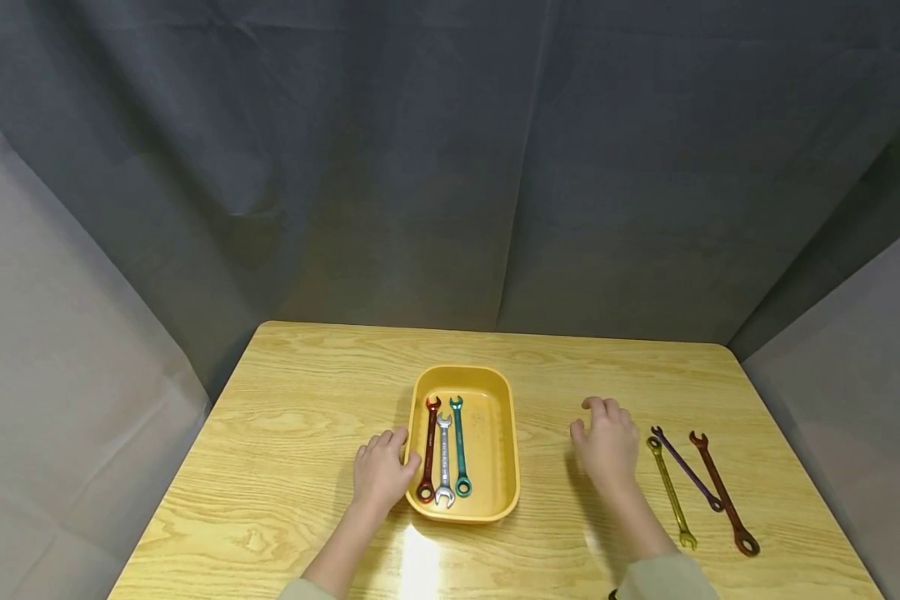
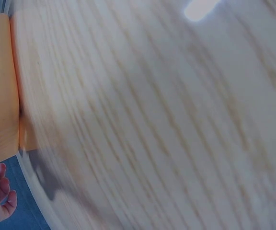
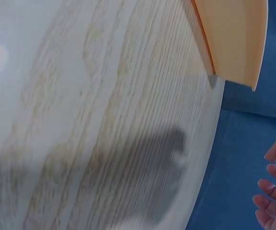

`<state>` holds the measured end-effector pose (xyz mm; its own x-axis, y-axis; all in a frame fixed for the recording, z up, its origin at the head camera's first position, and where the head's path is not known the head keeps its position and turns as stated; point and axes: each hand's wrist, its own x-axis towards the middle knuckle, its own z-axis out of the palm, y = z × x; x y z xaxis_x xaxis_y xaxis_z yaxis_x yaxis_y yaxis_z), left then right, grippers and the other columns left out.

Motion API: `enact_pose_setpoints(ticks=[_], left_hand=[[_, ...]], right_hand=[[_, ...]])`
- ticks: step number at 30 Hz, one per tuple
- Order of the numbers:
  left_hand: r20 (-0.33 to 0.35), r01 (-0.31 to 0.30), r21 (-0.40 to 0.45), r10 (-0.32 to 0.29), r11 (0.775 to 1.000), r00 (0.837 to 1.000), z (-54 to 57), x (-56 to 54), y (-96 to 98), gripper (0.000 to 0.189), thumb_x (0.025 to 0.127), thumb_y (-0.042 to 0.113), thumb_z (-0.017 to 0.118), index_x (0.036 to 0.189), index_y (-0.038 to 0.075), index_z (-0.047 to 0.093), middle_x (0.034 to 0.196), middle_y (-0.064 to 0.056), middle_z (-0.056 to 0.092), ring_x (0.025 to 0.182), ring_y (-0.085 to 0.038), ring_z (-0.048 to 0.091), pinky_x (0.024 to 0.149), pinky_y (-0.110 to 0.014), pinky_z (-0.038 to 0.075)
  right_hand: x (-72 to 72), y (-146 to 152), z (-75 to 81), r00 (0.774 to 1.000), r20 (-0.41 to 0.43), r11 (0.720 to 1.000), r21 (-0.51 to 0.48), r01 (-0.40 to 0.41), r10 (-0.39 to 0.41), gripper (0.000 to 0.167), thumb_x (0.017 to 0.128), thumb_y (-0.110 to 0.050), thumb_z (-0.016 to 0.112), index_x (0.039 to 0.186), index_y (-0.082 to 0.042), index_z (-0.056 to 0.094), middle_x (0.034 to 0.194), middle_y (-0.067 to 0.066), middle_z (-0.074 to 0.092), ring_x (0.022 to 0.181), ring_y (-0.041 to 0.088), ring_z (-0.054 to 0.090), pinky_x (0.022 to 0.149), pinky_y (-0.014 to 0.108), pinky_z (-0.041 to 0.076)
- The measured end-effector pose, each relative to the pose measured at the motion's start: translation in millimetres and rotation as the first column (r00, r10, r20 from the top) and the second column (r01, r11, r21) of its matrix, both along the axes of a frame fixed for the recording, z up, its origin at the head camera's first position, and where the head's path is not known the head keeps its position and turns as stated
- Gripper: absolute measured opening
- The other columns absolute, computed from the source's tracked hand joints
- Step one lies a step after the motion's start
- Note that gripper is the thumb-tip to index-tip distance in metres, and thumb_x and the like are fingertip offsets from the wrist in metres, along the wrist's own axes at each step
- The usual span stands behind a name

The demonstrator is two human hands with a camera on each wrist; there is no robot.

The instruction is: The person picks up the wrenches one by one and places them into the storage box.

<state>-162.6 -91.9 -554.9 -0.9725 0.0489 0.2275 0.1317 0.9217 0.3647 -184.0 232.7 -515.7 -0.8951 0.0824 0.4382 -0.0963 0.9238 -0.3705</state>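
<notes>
A yellow plastic tray [image 1: 495, 450] lies on the table, three wrenches inside it toward its left: a red wrench [image 1: 429, 450], a silver wrench [image 1: 444, 458] and a green wrench [image 1: 460, 446]. My left hand [image 1: 378, 473] holds the tray's left rim, thumb over the edge and fingers outside. In the left wrist view only several bent fingers [image 2: 1, 187] show; the thumb is hidden. Right of the tray, my right hand [image 1: 607, 444] hovers above the table, fingers loosely bent and holding nothing. Closest to it lies a yellow wrench [image 1: 670, 487].
Farther right are a purple wrench [image 1: 686, 468] and a larger brown-red wrench [image 1: 722, 492]. A small dark object [image 1: 612, 594] peeks out by the right sleeve. Grey curtains [image 1: 390, 167] hang behind the wooden table [image 1: 270, 450] and along its sides.
</notes>
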Motion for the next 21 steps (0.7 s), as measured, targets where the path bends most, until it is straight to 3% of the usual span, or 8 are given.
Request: enact_pose_setpoints(ticks=[10,21], left_hand=[[-0.001,0.002,0.002,-0.002,1.000,1.000,-0.1,0.6,0.1,0.039,0.082,0.031,0.056,0.116,0.013,0.059,0.099,-0.008,0.064,0.087,-0.025,0.058,0.072,-0.039,0.044],[-0.015,0.001,-0.004,-0.001,1.000,1.000,0.5,0.0,0.2,0.036,0.081,0.032,0.058,0.111,0.012,0.059,0.097,-0.008,0.063,0.084,-0.025,0.057,0.071,-0.038,0.044]], right_hand=[[6.5,18,-2.2,0.994,0.090,0.997,-0.050,0.061,-0.057,0.029,0.080,-0.012,0.061,0.105,0.002,0.057,0.104,0.025,0.055,0.096,0.043,0.049,0.079,0.056,0.036],[13.2,34,-11.0,0.987,0.122,0.992,-0.066,0.109,-0.100,0.028,0.082,-0.012,0.058,0.105,0.003,0.056,0.103,0.027,0.053,0.090,0.043,0.047,0.076,0.055,0.036]])
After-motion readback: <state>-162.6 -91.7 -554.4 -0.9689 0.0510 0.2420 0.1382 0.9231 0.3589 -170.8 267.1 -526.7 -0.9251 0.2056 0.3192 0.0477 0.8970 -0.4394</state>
